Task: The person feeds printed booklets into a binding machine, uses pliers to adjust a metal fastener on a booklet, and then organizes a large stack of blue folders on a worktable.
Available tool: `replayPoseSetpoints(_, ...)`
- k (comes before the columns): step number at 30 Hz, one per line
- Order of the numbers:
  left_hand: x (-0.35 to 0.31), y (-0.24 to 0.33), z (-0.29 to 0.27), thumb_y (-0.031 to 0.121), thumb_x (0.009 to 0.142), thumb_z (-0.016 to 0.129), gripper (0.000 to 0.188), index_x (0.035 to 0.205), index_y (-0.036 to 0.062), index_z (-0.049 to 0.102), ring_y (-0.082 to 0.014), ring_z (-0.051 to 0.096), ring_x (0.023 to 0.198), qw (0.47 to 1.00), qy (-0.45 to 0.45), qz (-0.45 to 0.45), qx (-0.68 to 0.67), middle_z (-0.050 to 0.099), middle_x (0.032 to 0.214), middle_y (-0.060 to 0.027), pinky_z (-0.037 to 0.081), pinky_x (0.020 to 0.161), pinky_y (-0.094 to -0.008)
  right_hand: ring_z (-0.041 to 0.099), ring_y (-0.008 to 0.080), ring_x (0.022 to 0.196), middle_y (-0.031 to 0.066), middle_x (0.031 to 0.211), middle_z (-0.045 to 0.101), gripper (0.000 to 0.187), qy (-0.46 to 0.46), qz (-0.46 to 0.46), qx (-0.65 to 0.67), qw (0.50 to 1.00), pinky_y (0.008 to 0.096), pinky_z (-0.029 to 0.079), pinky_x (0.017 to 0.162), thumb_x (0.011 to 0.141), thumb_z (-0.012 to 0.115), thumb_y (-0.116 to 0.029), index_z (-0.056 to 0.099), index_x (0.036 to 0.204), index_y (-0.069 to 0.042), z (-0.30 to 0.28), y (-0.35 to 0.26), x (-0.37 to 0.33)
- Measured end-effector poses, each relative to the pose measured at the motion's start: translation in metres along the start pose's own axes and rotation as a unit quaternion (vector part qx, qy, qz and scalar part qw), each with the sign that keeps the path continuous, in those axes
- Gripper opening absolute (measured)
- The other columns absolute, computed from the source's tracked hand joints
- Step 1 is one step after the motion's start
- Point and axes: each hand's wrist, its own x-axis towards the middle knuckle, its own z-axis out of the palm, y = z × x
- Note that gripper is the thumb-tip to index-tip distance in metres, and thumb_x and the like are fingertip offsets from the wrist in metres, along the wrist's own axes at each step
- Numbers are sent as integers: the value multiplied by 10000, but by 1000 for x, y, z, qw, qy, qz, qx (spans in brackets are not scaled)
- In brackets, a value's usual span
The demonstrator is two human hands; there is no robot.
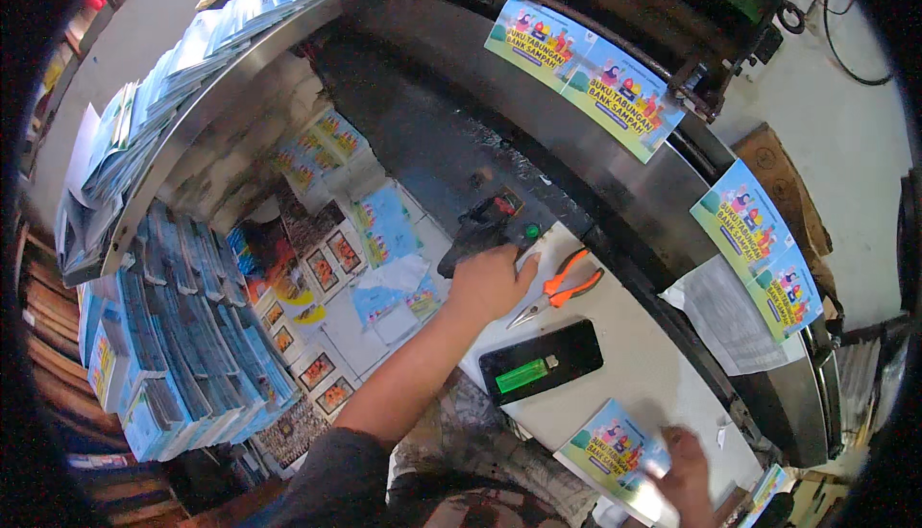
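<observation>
My left hand [492, 283] rests on a black box-like part [475, 230] at the edge of the white worktop, thumb spread away from the other fingers beside a green button [532, 230]. Those other fingers are partly hidden. At the lower right, my right hand [684, 475] pinches the right side of a blue and yellow illustrated booklet [607, 446]; motion smears its fingertips. Between my hands lie pliers with orange handles [574, 276] and a black phone [567, 353], with a green lighter [523, 374] on top of it.
Illustrated covers [586, 76] lie along the machine's metal ledge [432, 57], with two more [759, 249] farther right near a white paper [730, 317]. Stacked blue booklets [182, 336] stand at the left below a metal shelf [226, 76] piled with more. Loose sheets [389, 221] lie on the floor.
</observation>
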Motion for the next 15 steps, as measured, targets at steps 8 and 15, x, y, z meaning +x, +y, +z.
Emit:
replayPoseSetpoints(8,1,-2,6,428,899,510,436,794,19,620,-397,658,713,1000,19,16,16,656,752,-231,525,666,-496,381,409,1273,221,1420,390,908,-10,-17,-34,999,520,341,1027,711,762,-428,363,1428,-41,29,-32,-47)
replayPoseSetpoints(15,1,1,5,424,896,518,427,783,25,619,-393,660,705,999,22,17,16,656,743,-232,527,656,-496,405,412,1274,236,1407,406,865,-23,-22,49,998,499,357,1044,706,776,-355,380,1403,-29,7,-43,-37)
